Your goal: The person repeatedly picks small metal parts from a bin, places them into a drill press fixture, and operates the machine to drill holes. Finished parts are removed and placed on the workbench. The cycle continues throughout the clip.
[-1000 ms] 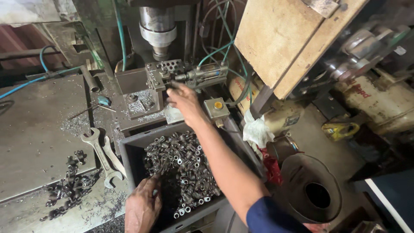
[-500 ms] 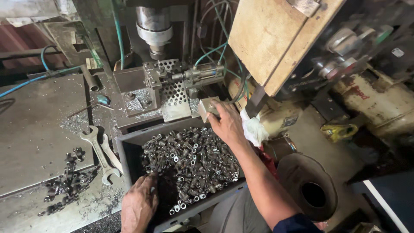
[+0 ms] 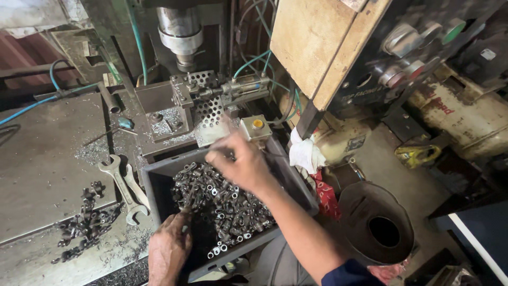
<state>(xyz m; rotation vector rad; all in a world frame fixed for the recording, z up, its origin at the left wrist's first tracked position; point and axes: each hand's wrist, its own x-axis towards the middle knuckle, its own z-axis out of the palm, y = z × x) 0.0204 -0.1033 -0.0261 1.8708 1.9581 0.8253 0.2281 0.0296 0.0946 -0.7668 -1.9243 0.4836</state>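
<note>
While the press head (image 3: 181, 37) hangs idle above its fixture, both hands are down at the grey bin (image 3: 154, 182) that sits on the steel surface (image 3: 42, 159) in front of the machine.

From the head camera, the one view there is: the left hand (image 3: 168, 249) is at the near left corner of the bin, its fingers (image 3: 180, 218) curled down into the heap of small metal fittings (image 3: 227, 204). They look closed around something, but the heap hides their tips, so I cannot tell whether they have a piece. The right hand (image 3: 241, 163) hovers over the far side of the heap, fingers loosely bent and spread, with no piece visible between them; blur hides the tips here too.

The fittings fill the bin right under both sets of fingers, short steel pieces with a ring end and a stub. My guess is that each is rigid and fairly heavy for its size, probably oily and slick, with sharp burrs, and they tangle in the pile. The stub between thumb and forefinger seems the surest hold; a scoop would drag neighbours along.

Left of the left fingers, two open-ended spanners (image 3: 124, 185) lie just outside the bin wall, and further left a loose scatter of dark fittings (image 3: 84, 222) lies among swarf. Beyond the right fingers stands the perforated guard (image 3: 209, 108) of the fixture and a small box with a yellow button (image 3: 257, 124). A white rag (image 3: 306, 153) hangs to the right.
</note>
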